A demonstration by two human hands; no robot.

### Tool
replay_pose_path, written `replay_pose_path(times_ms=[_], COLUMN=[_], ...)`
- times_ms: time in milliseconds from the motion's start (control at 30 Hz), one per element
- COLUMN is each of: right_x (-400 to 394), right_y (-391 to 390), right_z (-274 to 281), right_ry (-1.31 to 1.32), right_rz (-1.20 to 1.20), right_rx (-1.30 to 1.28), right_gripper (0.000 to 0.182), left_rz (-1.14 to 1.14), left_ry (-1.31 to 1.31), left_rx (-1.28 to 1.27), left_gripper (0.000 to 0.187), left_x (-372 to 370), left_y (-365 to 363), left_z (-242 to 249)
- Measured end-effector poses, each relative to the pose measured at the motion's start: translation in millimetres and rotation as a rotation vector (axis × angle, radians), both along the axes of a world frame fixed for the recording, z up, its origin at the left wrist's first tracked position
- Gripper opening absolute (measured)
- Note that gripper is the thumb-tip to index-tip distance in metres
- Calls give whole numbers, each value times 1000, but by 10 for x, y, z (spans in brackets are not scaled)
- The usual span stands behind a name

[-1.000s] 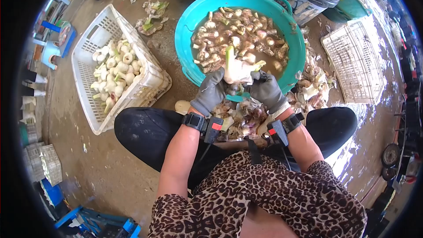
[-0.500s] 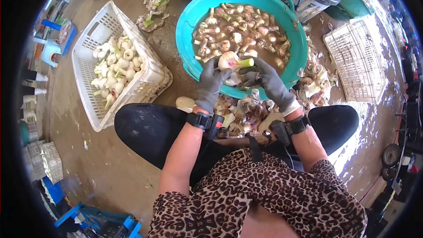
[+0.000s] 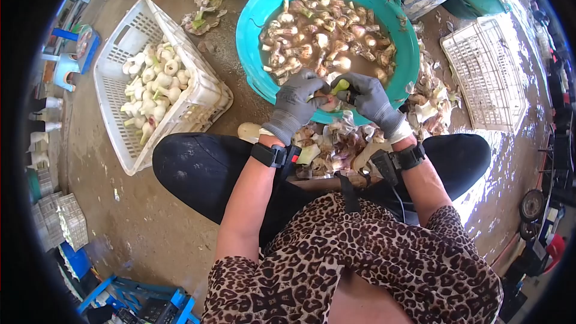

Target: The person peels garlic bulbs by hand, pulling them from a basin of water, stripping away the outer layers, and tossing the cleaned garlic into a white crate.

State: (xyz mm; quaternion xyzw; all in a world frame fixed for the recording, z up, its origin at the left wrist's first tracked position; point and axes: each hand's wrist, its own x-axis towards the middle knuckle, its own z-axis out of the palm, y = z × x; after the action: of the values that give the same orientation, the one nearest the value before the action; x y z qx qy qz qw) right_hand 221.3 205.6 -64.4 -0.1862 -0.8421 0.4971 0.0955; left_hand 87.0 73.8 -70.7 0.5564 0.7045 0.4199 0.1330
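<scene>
A garlic bulb (image 3: 329,103) with a short green stem is between my gloved hands, over the near rim of a turquoise tub (image 3: 247,42). My left hand (image 3: 298,101) is closed around the bulb and covers much of it. At the stem, my right hand (image 3: 371,97) has its thumb and fingers pinched together. Inside the tub, many unpeeled garlic bulbs (image 3: 322,40) lie in brown water. Below my hands is a heap of garlic skins (image 3: 336,147).
To the left, a white plastic crate (image 3: 144,9) holds peeled garlic bulbs (image 3: 157,81). Another white crate (image 3: 486,75) stands at right. Buckets (image 3: 414,0) are behind the tub. More skins (image 3: 435,114) litter the floor, and a small blue stool (image 3: 63,72) is far left.
The garlic bulb has turned, its stem now pointing up in my right fingers. My left hand has rolled over it and hides more of it. Both hands have come closer together.
</scene>
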Motion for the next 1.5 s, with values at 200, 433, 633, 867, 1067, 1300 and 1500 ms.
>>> replay_pose_path(times_ms=[200,433,633,867,1067,1300,1500], right_x=[34,-33,76,-315,-415,-712,-1167], right_y=[-6,156,418,90,504,188,-261], right_z=[-16,162,104,246,-948,-2311,-1276], right_ry=[136,-61,185,356,-294,-293,-586], right_rz=[-117,-628,-729,-164,-174,443,11], right_rx=[-286,-423,-1207,-1077,9,678,64], right_gripper=[29,21,14,27,29,18,33], left_rz=[53,-207,-328,173,-117,264,201], left_ry=[157,-27,251,-1520,-1969,-1620,-1499], left_rx=[0,-164,-631,41,983,793,584], left_gripper=[20,12,26,44,66,47,42], left_x=[76,395,329,-129,-1202,-1040,-948], left_y=[2,-19,-9,113,-856,-786,-525], left_z=[-96,-102,-491,270,735,631,501])
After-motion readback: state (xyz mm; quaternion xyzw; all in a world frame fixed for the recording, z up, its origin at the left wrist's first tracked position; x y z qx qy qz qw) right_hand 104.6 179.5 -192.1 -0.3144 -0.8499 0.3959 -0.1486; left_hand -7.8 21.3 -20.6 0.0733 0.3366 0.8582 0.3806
